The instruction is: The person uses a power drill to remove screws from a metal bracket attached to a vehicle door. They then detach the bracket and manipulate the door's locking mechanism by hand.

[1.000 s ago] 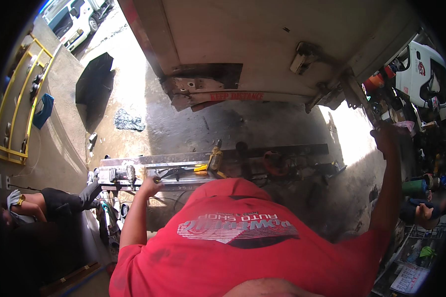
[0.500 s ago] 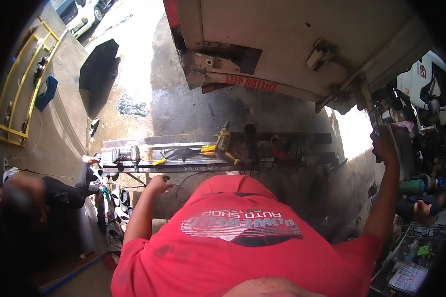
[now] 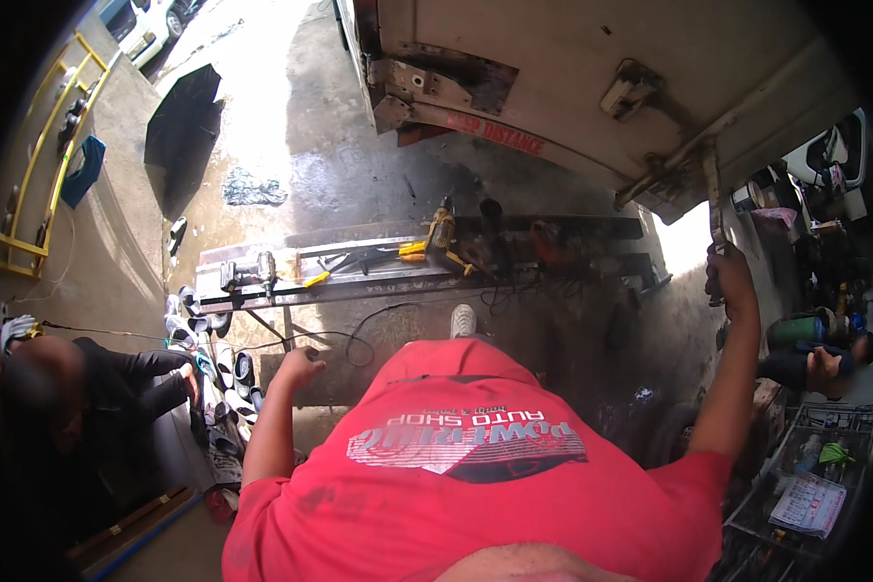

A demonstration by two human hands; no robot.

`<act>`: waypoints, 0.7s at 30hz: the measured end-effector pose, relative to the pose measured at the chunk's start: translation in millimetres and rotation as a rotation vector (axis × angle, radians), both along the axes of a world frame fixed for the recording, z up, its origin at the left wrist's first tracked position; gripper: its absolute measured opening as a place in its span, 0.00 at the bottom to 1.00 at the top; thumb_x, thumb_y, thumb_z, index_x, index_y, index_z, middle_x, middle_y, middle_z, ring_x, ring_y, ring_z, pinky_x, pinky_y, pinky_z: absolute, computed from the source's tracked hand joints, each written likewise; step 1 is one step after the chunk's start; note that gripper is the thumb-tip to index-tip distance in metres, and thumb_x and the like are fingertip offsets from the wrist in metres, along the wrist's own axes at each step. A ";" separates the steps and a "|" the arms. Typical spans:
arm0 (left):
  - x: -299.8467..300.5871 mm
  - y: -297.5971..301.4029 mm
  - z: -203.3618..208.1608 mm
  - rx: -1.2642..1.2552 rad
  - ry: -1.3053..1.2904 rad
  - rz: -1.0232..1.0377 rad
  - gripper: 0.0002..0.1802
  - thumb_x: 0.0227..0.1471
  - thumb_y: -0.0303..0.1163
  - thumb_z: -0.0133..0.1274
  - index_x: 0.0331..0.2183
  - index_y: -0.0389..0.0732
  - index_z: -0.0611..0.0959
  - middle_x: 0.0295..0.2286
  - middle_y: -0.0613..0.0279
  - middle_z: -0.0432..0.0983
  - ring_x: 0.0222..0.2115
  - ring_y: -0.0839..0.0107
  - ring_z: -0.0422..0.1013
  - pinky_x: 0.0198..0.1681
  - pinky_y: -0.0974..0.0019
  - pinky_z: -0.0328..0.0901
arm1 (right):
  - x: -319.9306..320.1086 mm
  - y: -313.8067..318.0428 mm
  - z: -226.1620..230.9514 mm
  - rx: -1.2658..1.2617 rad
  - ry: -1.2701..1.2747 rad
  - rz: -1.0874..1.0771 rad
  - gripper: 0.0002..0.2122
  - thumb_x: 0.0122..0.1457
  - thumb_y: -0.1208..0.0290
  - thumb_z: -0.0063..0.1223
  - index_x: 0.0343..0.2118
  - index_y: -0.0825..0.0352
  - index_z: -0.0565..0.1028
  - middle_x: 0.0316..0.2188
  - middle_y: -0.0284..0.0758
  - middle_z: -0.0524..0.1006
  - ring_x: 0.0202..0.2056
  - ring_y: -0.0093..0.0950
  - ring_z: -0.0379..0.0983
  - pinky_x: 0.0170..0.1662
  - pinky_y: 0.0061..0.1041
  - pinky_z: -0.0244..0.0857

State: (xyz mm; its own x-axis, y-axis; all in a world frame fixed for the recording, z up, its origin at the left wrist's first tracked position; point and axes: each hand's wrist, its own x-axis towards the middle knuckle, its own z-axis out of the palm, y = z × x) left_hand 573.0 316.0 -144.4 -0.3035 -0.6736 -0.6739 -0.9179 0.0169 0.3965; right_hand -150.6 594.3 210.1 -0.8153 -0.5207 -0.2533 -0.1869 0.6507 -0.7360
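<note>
My right hand (image 3: 732, 276) is wrapped round a long, worn metal bar (image 3: 712, 184). The bar's upper end meets the lower edge of a large pale vehicle panel (image 3: 572, 68); whether it is fixed there I cannot tell. My left hand (image 3: 304, 367) hangs at my left side with fingers curled in, nothing visible in it. Ahead of it lies a long low metal bench (image 3: 378, 289). On the bench rest a yellow power tool (image 3: 441, 238), a grey-and-black power tool (image 3: 252, 274) and a yellow-handled tool (image 3: 317, 279).
Several shoes (image 3: 225, 364) line the floor at left, near a seated person in dark clothes (image 3: 116, 378). A dark cable (image 3: 364, 335) loops over the floor. A black umbrella-like sheet (image 3: 179, 136) stands farther off. A wire rack (image 3: 815, 436) and a green cylinder (image 3: 791, 332) are at right.
My left hand's fingers have curled in. A light shoe now shows ahead of my body. My right hand stays on the bar, lower in view, and the view has shifted slightly.
</note>
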 end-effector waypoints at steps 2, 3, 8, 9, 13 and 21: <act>-4.1 2.6 1.8 0.000 0.005 -0.014 0.30 0.48 0.41 0.66 0.50 0.34 0.82 0.44 0.41 0.81 0.46 0.51 0.78 0.52 0.57 0.70 | 17.7 13.0 -9.5 -0.096 -0.077 0.014 0.05 0.59 0.75 0.48 0.38 0.66 0.71 0.20 0.29 0.70 0.18 0.22 0.66 0.19 0.25 0.62; -10.2 2.0 3.2 -0.001 0.008 -0.024 0.30 0.49 0.41 0.66 0.50 0.35 0.82 0.44 0.41 0.81 0.46 0.51 0.78 0.51 0.57 0.71 | 26.5 21.7 -14.4 -0.145 -0.114 0.018 0.05 0.59 0.75 0.48 0.38 0.66 0.71 0.21 0.30 0.70 0.18 0.23 0.67 0.19 0.26 0.63; -60.2 10.5 29.1 0.051 -0.021 -0.025 0.31 0.47 0.42 0.68 0.51 0.38 0.82 0.43 0.45 0.82 0.44 0.53 0.79 0.48 0.57 0.71 | 83.7 49.0 -22.5 -0.350 -0.304 -0.019 0.06 0.60 0.73 0.49 0.38 0.66 0.71 0.21 0.32 0.71 0.18 0.26 0.70 0.23 0.27 0.69; -72.0 13.2 38.5 0.077 -0.051 -0.020 0.31 0.47 0.41 0.69 0.51 0.38 0.82 0.44 0.46 0.82 0.44 0.53 0.79 0.48 0.57 0.71 | 98.9 52.2 -20.7 -0.378 -0.334 -0.024 0.06 0.61 0.71 0.50 0.39 0.66 0.71 0.21 0.32 0.71 0.19 0.27 0.70 0.25 0.28 0.70; -84.3 22.3 4.7 -0.072 -0.027 -0.194 0.32 0.48 0.43 0.68 0.52 0.38 0.81 0.41 0.44 0.82 0.43 0.52 0.79 0.46 0.58 0.72 | 150.5 63.3 -14.0 -0.443 -0.519 0.046 0.08 0.65 0.67 0.54 0.41 0.65 0.70 0.22 0.36 0.74 0.21 0.29 0.74 0.27 0.29 0.73; -181.8 71.4 27.0 -0.098 0.112 -0.392 0.31 0.50 0.45 0.65 0.52 0.38 0.82 0.47 0.43 0.80 0.48 0.50 0.76 0.53 0.55 0.70 | 211.2 85.8 -22.5 -0.551 -0.756 0.253 0.15 0.69 0.58 0.50 0.46 0.66 0.67 0.30 0.47 0.80 0.32 0.34 0.80 0.37 0.32 0.75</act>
